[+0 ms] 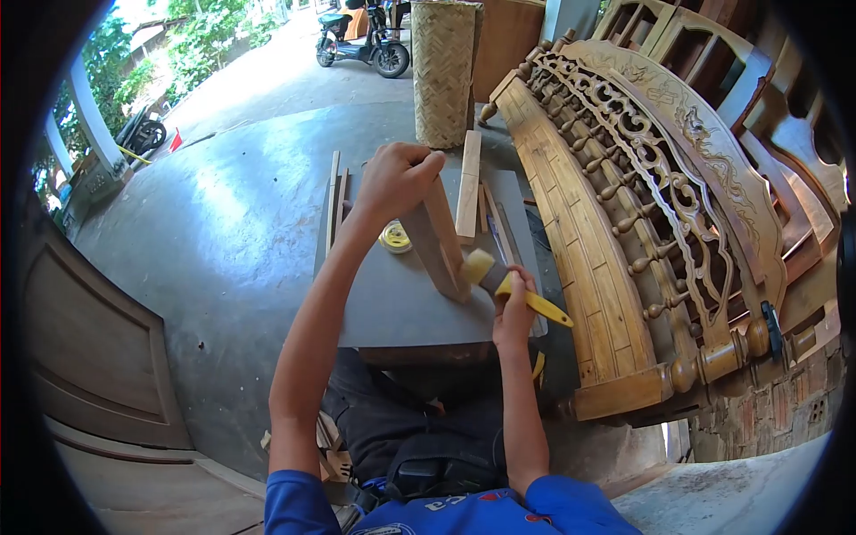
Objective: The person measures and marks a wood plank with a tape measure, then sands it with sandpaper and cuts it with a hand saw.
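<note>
My left hand is closed over the top end of a wooden block, which stands tilted on the grey board. In my right hand is a paintbrush with a yellow handle and pale bristles. Its bristles meet or nearly meet the block's right side near the lower end; exact contact is hard to tell. Behind the block, a yellow tape roll or round tin rests on the board, partly covered by my left forearm. A lighter wood piece lies at the board's far side.
Thin wood strips lie along the board's left edge. To the right stands a carved wooden headboard. A woven bamboo roll stands beyond the board, and a scooter is parked farther back. Panelled wood is at left.
</note>
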Demonstrator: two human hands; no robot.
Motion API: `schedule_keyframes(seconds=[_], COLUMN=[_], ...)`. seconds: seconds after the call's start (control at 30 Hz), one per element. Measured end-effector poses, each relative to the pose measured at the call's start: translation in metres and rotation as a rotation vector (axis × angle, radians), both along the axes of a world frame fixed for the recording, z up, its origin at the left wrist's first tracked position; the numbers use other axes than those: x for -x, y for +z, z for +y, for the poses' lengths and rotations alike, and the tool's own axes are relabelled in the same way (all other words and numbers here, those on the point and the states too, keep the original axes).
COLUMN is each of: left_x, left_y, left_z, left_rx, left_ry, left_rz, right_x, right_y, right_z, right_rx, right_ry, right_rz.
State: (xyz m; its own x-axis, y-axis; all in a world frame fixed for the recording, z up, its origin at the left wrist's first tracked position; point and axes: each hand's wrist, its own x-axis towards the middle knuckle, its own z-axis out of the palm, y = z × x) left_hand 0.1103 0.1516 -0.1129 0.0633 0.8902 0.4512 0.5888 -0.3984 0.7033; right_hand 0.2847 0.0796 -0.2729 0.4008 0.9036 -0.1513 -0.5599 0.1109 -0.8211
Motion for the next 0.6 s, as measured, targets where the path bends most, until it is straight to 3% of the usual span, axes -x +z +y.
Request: schedule_keyframes(seconds=[0.13, 0.17, 0.27, 0.3, 0.4, 0.5, 0.6], left_x=[0.012, 0.014, 0.017, 0.018, 0.017, 0.013, 0.012], left_y=[-0.002, -0.002, -0.003, -0.002, -0.005, -0.002, 0.003], left_z=[0.002, 0.003, 0.001, 0.001, 0.005, 0.002, -0.002], left_rx=[0.034, 0.068, 0.106, 0.107, 0.071, 0.05, 0.154], left_ry=[0.02, 0.017, 0.017, 0.02, 0.033, 0.063, 0.001], left_rz=[-0.01, -0.003, 0.012, 0.018, -0.046, -0.029, -0.025], right_x=[-0.008, 0.001, -0.001, -0.002, 0.007, -0.005, 0.003], right_y=[-0.018, -0.008, 0.005, 0.003, 0.004, -0.012, -0.001], right_z=[0.01, 0.009, 0.009, 0.006, 0.008, 0.01, 0.011], right_rx=[-0.08, -0.102, 0.043, -0.028, -0.051, -0.127, -0.072], right_ry=[0.257, 0.116, 0.224, 0.252, -0.01, 0.276, 0.055], right_rz=[-0.241, -0.102, -0.183, -0.145, -0.12, -0.285, -0.254])
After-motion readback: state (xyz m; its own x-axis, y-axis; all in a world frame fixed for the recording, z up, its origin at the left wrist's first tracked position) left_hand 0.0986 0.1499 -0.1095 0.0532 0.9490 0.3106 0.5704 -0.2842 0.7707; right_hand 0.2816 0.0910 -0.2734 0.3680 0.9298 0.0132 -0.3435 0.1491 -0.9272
